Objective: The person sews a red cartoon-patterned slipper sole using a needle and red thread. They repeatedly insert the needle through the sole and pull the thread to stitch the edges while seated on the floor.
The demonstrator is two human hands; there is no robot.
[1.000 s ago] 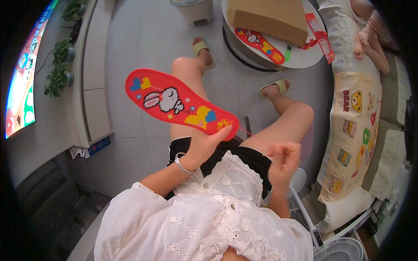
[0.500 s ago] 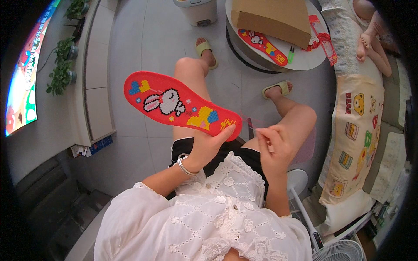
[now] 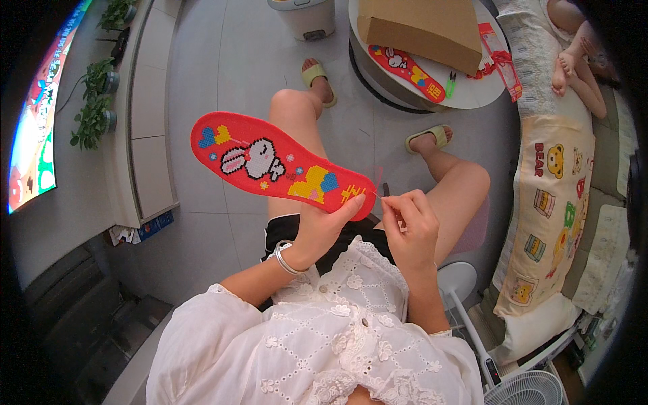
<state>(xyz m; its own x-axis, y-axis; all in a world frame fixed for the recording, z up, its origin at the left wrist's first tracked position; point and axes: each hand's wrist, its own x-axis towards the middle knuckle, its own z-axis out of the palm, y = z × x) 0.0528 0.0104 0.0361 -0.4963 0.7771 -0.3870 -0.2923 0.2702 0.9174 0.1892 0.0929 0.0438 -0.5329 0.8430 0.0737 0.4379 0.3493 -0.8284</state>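
Note:
My left hand grips the heel end of a red insole, thumb on top and fingers underneath. Cross-stitched on it are a white rabbit, hearts, small flowers and a yellow character partly beside my thumb. My right hand is closed in a pinch just right of the heel edge. Between its fingertips is a thin needle, its point close to the insole's edge; whether it goes into the fabric I cannot tell. A fine red thread loops above the fingers.
A round white table at the far right bears a cardboard box, a second red insole and green-handled snips. A bin stands beside it. Another person's feet rest on the sofa. A fan is at lower right.
My right hand has moved left toward the insole's heel, bringing the needle up to its edge. My left hand and the insole have barely shifted.

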